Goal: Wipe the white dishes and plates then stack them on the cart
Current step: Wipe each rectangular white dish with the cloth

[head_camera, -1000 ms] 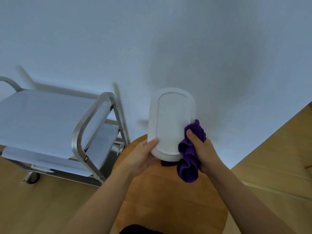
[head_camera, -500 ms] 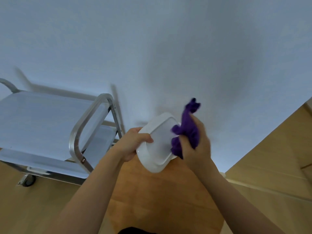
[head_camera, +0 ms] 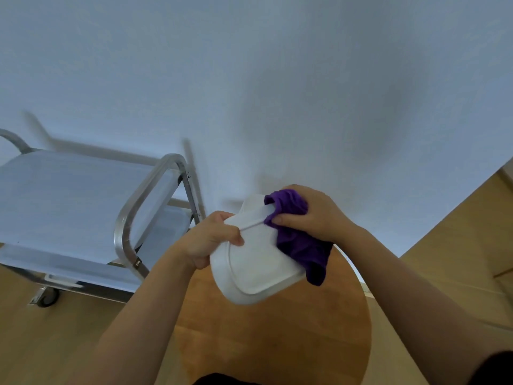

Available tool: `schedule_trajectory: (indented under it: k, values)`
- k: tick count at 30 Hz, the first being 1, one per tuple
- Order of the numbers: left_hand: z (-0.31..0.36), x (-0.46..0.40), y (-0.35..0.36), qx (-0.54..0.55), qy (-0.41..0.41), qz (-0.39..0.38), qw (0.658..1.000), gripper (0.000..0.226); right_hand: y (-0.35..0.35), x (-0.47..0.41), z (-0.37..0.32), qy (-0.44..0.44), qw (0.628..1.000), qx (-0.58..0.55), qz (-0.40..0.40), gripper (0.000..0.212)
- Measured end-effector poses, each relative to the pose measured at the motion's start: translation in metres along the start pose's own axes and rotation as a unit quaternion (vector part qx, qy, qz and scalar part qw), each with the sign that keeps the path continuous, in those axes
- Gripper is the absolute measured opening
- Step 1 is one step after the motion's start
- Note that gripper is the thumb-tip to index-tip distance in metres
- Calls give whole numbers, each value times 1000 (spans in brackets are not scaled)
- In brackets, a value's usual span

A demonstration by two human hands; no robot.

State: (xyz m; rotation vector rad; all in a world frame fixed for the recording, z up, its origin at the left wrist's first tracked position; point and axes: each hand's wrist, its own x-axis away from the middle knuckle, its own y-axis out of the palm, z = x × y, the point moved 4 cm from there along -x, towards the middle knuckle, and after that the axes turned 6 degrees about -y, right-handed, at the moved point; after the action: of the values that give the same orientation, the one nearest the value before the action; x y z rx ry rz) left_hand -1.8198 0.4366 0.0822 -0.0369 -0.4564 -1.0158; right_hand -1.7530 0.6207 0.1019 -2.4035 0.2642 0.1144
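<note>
Steel cart (head_camera: 144, 207) stands at nine o'clock; left hand (head_camera: 211, 240) grips white dish (head_camera: 258, 262), right hand (head_camera: 313, 215) clutches purple cloth (head_camera: 299, 245) against it, above round wooden table (head_camera: 277, 337).

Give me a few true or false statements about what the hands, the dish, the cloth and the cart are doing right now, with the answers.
1. The left hand grips the white dish. True.
2. The right hand holds a yellow sponge. False: it holds a purple cloth.
3. The dish lies on the cart. False: it is held in the air.
4. The cloth touches the dish. True.
5. The cart's top shelf carries stacked plates. False: none show there.
</note>
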Motion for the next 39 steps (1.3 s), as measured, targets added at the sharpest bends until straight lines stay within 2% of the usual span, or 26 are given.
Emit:
schedule_trajectory:
  k: [3, 6, 10, 12, 15, 18, 20, 24, 27, 29, 31, 34, 39]
  values:
    - [-2, -2, -7, 71, 16, 49, 996, 59, -5, 1, 16, 74, 983, -146, 80, 34]
    - [-6, -10, -5, 155, 33, 99, 982, 50, -3, 2, 28, 150, 933, -291, 152, 32]
    - [-11, -27, 22, 268, 53, 140, 952, 28, 19, 2, 29, 210, 852, -360, 317, 34]
    - [-10, -34, 27, 268, 69, 165, 947, 24, 28, 3, 26, 207, 844, -349, 349, 34]
    - [-10, -38, 28, 204, 51, 200, 957, 36, 41, 10, 21, 213, 855, -321, 348, 29]
    - [-12, -38, 31, 90, 9, 241, 966, 49, 69, 21, 14, 201, 882, -258, 338, 54]
    - [-14, -37, 33, 61, -14, 245, 967, 55, 77, 24, 10, 185, 888, -259, 331, 61]
    - [-9, -32, 37, 76, 20, 228, 971, 52, 39, 4, 14, 177, 911, -168, 332, 64]
    - [-10, -30, 39, 79, 51, 236, 967, 38, 32, -10, -6, 120, 964, 20, 236, 63]
    - [-8, -29, 37, 146, 51, 210, 965, 32, 45, -11, -23, 48, 983, 52, 172, 62]
    - [-5, -28, 26, 208, 55, 200, 956, 36, 62, -4, -36, -15, 986, 62, 153, 60]
    - [1, -22, 7, 214, 54, 248, 943, 45, 83, 11, -47, -88, 976, 111, 167, 54]
    - [-8, -18, -3, 241, 35, 232, 942, 44, 84, 22, -34, -167, 959, 179, 141, 53]
